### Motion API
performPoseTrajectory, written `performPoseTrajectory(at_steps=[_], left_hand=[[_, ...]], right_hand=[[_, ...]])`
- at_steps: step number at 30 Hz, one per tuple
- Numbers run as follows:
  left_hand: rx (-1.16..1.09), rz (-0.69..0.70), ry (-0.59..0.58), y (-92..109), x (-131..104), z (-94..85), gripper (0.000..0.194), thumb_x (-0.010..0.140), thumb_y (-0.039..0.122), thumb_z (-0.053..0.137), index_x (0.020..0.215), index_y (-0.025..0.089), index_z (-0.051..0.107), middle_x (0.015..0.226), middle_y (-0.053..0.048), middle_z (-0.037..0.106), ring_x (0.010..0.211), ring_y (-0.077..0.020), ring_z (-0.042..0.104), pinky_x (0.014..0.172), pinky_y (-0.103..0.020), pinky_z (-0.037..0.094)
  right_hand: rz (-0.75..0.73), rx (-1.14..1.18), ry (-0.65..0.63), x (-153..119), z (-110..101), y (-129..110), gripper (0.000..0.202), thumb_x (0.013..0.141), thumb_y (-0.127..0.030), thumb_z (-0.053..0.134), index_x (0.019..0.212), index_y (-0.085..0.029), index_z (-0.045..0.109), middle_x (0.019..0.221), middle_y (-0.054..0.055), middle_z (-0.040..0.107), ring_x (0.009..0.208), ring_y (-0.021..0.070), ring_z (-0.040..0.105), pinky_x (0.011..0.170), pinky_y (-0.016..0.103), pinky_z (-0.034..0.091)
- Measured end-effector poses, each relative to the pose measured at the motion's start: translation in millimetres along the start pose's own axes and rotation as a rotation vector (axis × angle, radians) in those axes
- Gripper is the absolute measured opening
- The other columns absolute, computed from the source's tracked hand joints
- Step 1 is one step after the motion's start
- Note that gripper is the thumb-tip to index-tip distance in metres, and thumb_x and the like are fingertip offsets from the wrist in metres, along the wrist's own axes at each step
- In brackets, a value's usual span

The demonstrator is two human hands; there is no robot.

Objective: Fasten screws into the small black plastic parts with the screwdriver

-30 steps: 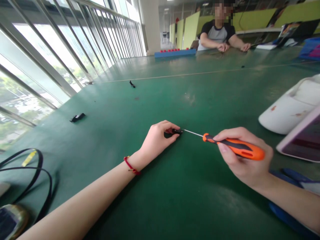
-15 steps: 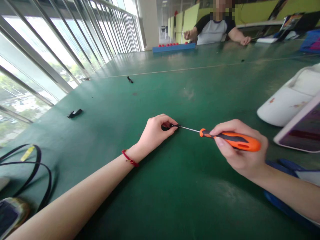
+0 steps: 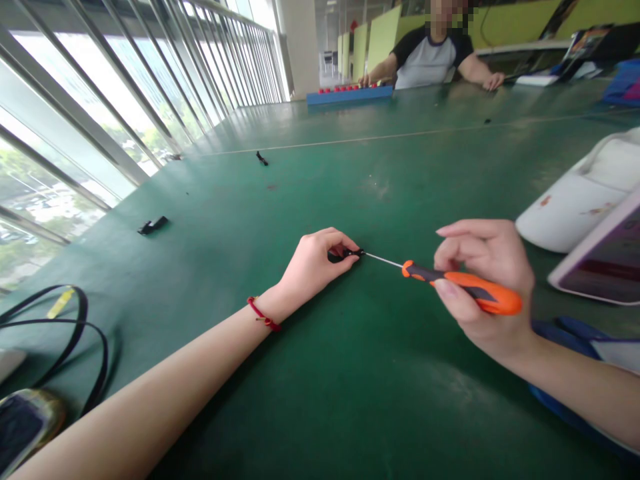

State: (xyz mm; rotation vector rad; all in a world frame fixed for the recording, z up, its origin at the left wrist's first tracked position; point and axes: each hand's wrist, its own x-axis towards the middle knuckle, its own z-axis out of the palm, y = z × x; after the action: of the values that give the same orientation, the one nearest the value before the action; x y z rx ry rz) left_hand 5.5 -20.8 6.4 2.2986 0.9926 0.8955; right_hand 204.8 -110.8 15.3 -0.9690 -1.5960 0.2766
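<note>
Pinched between the thumb and fingers of my left hand [image 3: 323, 260] is a small black part [image 3: 356, 253], low over the green table [image 3: 320, 373]. Its kind is too small to make out, and my fingers cover much of it. A screwdriver [image 3: 483, 293] with an orange and dark grey handle lies in my right hand [image 3: 495, 267], its thin shaft pointing left. The shaft's tip meets the right end of the black part. My right thumb presses the handle from below, while the index finger is lifted off it.
Two other small black pieces, a nearer one [image 3: 153, 225] and a farther one [image 3: 262, 158], lie to the left. A black strap [image 3: 83, 313] curls at lower left. A white container [image 3: 575, 200] stands right. Across the table, a person sits behind a blue rack [image 3: 350, 97].
My right index finger has lifted and its fingers have loosened around the screwdriver handle, which has rolled slightly. My left hand keeps its pinch. The co-worker's hand has lowered to the blue rack.
</note>
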Motion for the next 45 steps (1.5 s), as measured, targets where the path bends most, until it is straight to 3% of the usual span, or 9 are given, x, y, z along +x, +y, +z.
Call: performPoseTrajectory(at_steps=[3,9,14,19,25,30,36,42,45], left_hand=[[0.007,-0.009,0.006,-0.1,0.3,0.1,0.008,0.074,0.017,0.063,0.08,0.014,0.068,0.079,-0.003,0.066,0.068,-0.0105,0.06,0.066,-0.023,0.051],[0.022,-0.006,0.014,2.1,0.0,0.1,0.007,0.073,0.015,0.063,0.079,0.013,0.068,0.078,-0.003,0.066,0.068,-0.0104,0.06,0.066,-0.022,0.051],[-0.013,0.012,0.018,-0.1,-1.0,0.8,0.009,0.074,0.016,0.062,0.079,0.014,0.07,0.082,-0.004,0.068,0.069,-0.0108,0.061,0.067,-0.023,0.053],[-0.033,0.012,0.02,-1.4,-1.5,1.1,0.011,0.075,0.017,0.062,0.081,0.015,0.07,0.085,-0.003,0.069,0.071,-0.0108,0.062,0.07,-0.023,0.054],[0.002,0.001,0.02,-0.3,-1.2,1.4,0.009,0.073,0.015,0.062,0.079,0.014,0.069,0.08,-0.003,0.069,0.067,-0.0107,0.062,0.067,-0.023,0.053],[0.019,0.005,0.023,-0.5,-1.7,2.3,0.008,0.073,0.015,0.062,0.079,0.014,0.068,0.079,-0.003,0.068,0.067,-0.0111,0.062,0.067,-0.023,0.053],[0.016,0.022,0.015,-1.5,-2.6,2.3,0.01,0.074,0.016,0.06,0.081,0.015,0.068,0.081,-0.003,0.069,0.069,-0.0114,0.062,0.069,-0.024,0.054],[-0.003,0.04,0.011,-2.1,-2.7,2.0,0.011,0.074,0.014,0.059,0.082,0.014,0.068,0.083,-0.003,0.069,0.069,-0.0107,0.062,0.07,-0.024,0.054],[-0.012,0.044,0.004,-3.1,-2.7,1.9,0.011,0.074,0.014,0.059,0.082,0.014,0.067,0.084,-0.004,0.068,0.07,-0.011,0.062,0.071,-0.024,0.054]], right_hand=[[-0.009,-0.153,0.002,-0.2,-0.4,-2.2,0.003,0.078,-0.02,0.059,0.079,-0.022,0.059,0.068,0.0,0.057,0.056,0.0107,0.055,0.044,0.024,0.042],[-0.064,0.015,0.076,1.3,0.9,-1.0,0.047,0.066,-0.017,0.067,0.109,-0.025,0.052,0.083,0.002,0.054,0.067,0.0147,0.056,0.057,0.031,0.048],[-0.048,-0.193,-0.007,0.3,-0.7,-5.4,0.007,0.076,-0.022,0.061,0.083,-0.024,0.06,0.072,0.0,0.06,0.061,0.0121,0.058,0.05,0.026,0.045],[-0.055,-0.02,0.129,0.1,1.1,-0.1,0.044,0.066,-0.019,0.067,0.107,-0.027,0.054,0.09,0.005,0.055,0.074,0.0183,0.057,0.065,0.035,0.05],[-0.023,-0.206,0.045,-0.8,-0.3,-2.2,0.01,0.077,-0.023,0.059,0.087,-0.024,0.059,0.072,0.0,0.056,0.06,0.0125,0.054,0.048,0.027,0.042],[-0.077,-0.043,0.13,0.5,1.2,0.1,0.043,0.066,-0.021,0.067,0.106,-0.027,0.054,0.089,0.003,0.054,0.07,0.016,0.056,0.061,0.033,0.049],[-0.003,-0.201,0.02,-0.8,-0.3,-1.9,0.003,0.077,-0.024,0.06,0.08,-0.024,0.061,0.071,0.0,0.06,0.059,0.0122,0.057,0.052,0.028,0.044],[-0.04,-0.045,0.093,-0.8,2.3,0.9,0.042,0.068,-0.018,0.066,0.107,-0.027,0.055,0.081,0.001,0.056,0.067,0.0145,0.056,0.056,0.03,0.047],[-0.025,-0.119,-0.017,-0.8,2.2,-6.2,0.027,0.071,-0.022,0.065,0.097,-0.026,0.058,0.064,-0.003,0.055,0.052,0.0111,0.053,0.046,0.026,0.042]])
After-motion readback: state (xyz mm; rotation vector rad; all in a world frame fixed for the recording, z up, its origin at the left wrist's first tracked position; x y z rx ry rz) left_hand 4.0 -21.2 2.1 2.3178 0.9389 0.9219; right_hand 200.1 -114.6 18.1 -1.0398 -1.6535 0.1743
